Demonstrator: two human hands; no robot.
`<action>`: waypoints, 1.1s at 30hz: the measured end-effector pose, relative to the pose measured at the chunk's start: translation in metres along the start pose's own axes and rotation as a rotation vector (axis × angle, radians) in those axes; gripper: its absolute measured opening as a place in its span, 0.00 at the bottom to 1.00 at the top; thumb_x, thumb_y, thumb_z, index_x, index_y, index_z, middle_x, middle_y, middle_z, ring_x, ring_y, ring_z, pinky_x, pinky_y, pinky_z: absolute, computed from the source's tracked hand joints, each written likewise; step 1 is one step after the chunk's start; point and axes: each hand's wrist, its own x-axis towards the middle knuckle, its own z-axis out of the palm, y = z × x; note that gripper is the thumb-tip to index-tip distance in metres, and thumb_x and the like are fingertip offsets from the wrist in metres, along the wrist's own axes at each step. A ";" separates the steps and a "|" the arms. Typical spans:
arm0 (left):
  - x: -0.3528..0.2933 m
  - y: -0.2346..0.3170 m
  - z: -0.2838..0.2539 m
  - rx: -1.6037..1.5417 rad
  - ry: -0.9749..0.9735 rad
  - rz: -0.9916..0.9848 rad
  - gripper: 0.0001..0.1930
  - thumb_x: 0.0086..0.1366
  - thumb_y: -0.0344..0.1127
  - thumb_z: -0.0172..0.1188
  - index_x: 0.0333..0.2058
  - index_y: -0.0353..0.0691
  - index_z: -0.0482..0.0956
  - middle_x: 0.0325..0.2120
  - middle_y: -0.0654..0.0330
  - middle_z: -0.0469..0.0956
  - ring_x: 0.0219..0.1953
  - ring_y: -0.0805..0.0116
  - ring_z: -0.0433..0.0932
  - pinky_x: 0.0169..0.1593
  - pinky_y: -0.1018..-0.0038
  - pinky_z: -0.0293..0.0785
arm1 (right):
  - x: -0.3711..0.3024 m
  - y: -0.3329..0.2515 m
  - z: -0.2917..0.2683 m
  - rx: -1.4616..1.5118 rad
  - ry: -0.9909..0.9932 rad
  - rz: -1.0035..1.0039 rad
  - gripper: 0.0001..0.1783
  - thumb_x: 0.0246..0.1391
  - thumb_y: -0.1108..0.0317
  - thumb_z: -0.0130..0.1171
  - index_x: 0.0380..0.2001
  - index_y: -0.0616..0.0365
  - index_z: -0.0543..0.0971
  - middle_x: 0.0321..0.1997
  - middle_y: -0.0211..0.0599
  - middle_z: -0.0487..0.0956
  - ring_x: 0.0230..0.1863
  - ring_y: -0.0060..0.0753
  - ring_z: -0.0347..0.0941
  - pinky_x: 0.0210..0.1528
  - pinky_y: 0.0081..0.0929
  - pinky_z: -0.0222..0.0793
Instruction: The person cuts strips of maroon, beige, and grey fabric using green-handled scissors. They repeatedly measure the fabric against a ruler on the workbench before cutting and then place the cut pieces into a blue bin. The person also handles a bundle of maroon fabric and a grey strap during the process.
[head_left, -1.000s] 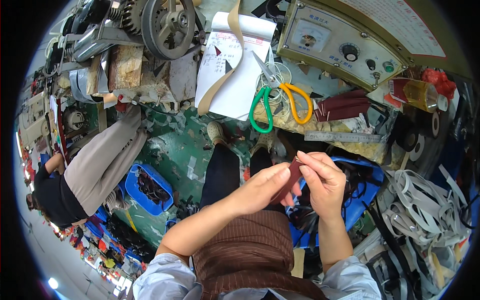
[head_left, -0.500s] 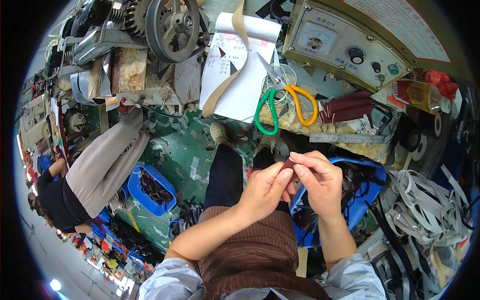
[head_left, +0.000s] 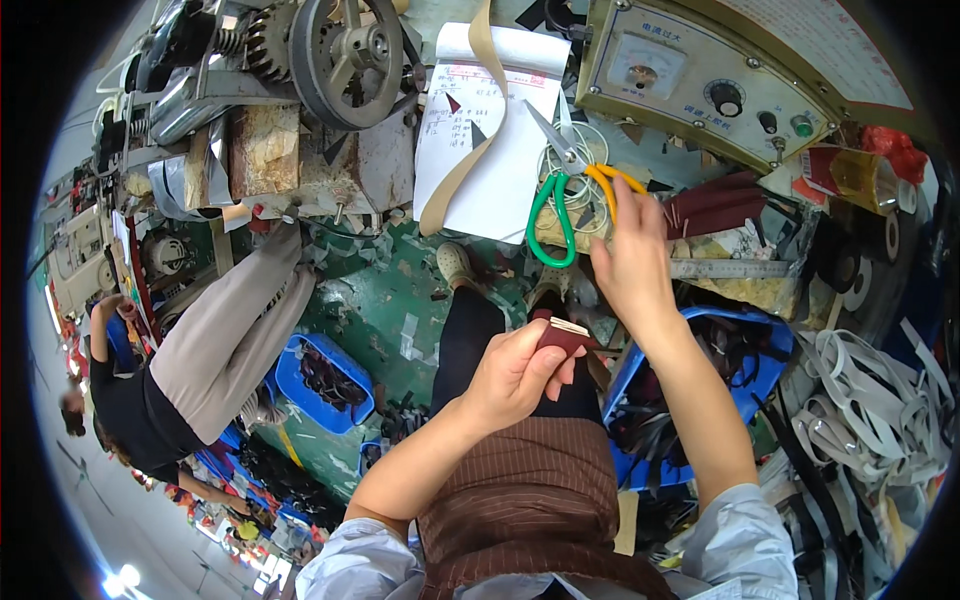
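Closed around a folded maroon strip (head_left: 562, 337) with layered cream edges, my left hand (head_left: 515, 377) is held above my lap. My right hand (head_left: 636, 262) reaches forward to the bench edge, its fingers over the yellow handle of the scissors (head_left: 570, 158) and its thumb apart from them. Whether the fingertips grip that handle cannot be made out. The scissors have one green and one yellow handle, and their blades point away over white cord and the edge of a writing pad (head_left: 475, 190). Just right of my right hand lies a stack of maroon strips (head_left: 715, 205).
A tan strip (head_left: 455, 185) crosses the pad. A metal ruler (head_left: 735, 268) lies along the bench edge, below a control box (head_left: 700, 85). Left stands a machine with a wheel (head_left: 345, 65). Blue baskets (head_left: 780, 375) hold dark strips. Another person (head_left: 165, 405) stands at left.
My right hand has let go of the maroon strip and moved forward to the scissors. My left hand keeps the strip alone. The whole view has shifted slightly.
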 end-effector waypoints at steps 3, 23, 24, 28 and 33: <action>-0.002 0.005 0.000 0.002 0.002 -0.026 0.16 0.71 0.41 0.41 0.37 0.33 0.71 0.21 0.62 0.73 0.17 0.79 0.69 0.22 0.83 0.66 | 0.012 0.006 0.012 -0.016 0.012 0.050 0.37 0.42 0.81 0.54 0.59 0.67 0.57 0.47 0.56 0.66 0.47 0.59 0.66 0.49 0.39 0.66; 0.036 0.031 0.031 0.330 -0.265 -0.234 0.12 0.70 0.36 0.43 0.35 0.35 0.72 0.18 0.64 0.73 0.15 0.77 0.71 0.21 0.80 0.67 | -0.091 0.067 -0.127 1.618 -0.333 0.536 0.53 0.34 0.73 0.60 0.66 0.61 0.47 0.37 0.32 0.68 0.33 0.22 0.65 0.36 0.19 0.62; 0.039 0.033 0.036 0.361 -0.300 -0.226 0.12 0.70 0.36 0.43 0.35 0.35 0.72 0.17 0.64 0.73 0.15 0.76 0.72 0.21 0.80 0.67 | -0.088 0.072 -0.130 1.541 -0.394 0.506 0.53 0.35 0.73 0.62 0.66 0.61 0.48 0.34 0.31 0.69 0.30 0.21 0.65 0.33 0.17 0.62; 0.053 0.032 0.052 0.512 -0.438 -0.140 0.11 0.69 0.37 0.45 0.33 0.36 0.72 0.17 0.64 0.73 0.15 0.74 0.73 0.21 0.77 0.68 | -0.067 0.064 -0.142 1.260 -0.406 0.418 0.42 0.40 0.74 0.67 0.59 0.62 0.59 0.31 0.33 0.75 0.33 0.23 0.72 0.36 0.18 0.69; 0.070 0.039 0.066 0.567 -0.544 -0.144 0.13 0.69 0.38 0.45 0.32 0.36 0.72 0.17 0.63 0.73 0.15 0.72 0.72 0.21 0.75 0.68 | -0.045 0.056 -0.153 1.045 -0.619 0.422 0.34 0.44 0.75 0.66 0.54 0.57 0.63 0.37 0.37 0.77 0.39 0.24 0.74 0.42 0.24 0.71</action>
